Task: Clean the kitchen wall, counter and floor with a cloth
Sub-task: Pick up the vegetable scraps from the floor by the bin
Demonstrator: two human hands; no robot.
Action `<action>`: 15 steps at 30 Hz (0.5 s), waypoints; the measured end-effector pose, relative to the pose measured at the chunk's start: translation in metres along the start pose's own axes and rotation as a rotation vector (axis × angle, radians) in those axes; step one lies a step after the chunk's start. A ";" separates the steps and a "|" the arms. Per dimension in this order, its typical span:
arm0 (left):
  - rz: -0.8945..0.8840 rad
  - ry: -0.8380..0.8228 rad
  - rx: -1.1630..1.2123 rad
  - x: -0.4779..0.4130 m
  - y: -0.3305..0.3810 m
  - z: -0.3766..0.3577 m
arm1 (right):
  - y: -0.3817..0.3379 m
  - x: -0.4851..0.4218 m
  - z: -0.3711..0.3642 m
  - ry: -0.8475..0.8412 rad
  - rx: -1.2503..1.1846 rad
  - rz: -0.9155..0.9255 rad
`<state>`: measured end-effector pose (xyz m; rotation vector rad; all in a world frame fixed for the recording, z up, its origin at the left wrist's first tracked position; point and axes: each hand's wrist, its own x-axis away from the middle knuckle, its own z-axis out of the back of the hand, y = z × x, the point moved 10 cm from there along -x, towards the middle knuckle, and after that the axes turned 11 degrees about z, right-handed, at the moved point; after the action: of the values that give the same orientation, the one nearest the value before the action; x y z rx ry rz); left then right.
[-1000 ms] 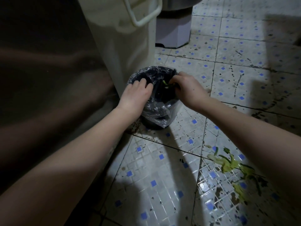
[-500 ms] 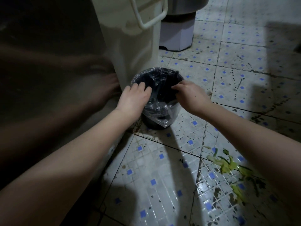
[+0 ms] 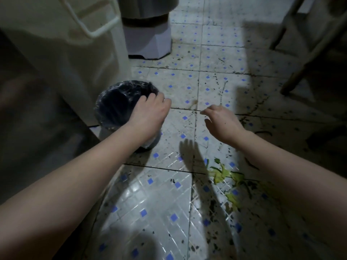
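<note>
A small black bin lined with a clear plastic bag stands on the dirty tiled floor. My left hand grips the bin's right rim, fingers curled over the edge. My right hand hovers above the floor to the right of the bin, fingers loosely spread, holding nothing. Green and yellow vegetable scraps lie smeared on the tiles below my right forearm. No cloth is in view.
A tall cream container with a handle stands right behind the bin. A white appliance base sits further back. Wooden chair legs rise at the upper right. Dark specks and streaks cover the tiles.
My right hand has left the bin's mouth and swung right over the floor. My left hand has shifted from the bin's left rim to its right rim.
</note>
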<state>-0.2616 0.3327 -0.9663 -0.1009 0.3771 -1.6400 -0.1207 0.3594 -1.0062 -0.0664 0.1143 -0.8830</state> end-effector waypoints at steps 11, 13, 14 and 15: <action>-0.143 -0.029 0.047 -0.023 0.079 -0.024 | 0.086 0.072 -0.038 -0.079 -0.042 -0.268; -0.160 -0.046 0.039 -0.028 0.088 -0.033 | 0.096 0.080 -0.046 -0.092 -0.060 -0.299; -0.168 -0.052 0.041 -0.030 0.093 -0.037 | 0.101 0.084 -0.052 -0.105 -0.067 -0.315; -0.175 -0.064 0.047 -0.032 0.097 -0.041 | 0.106 0.087 -0.058 -0.118 -0.079 -0.333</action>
<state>-0.1772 0.3656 -1.0296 -0.1545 0.2864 -1.8127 0.0078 0.3586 -1.0808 -0.2157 0.0271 -1.2039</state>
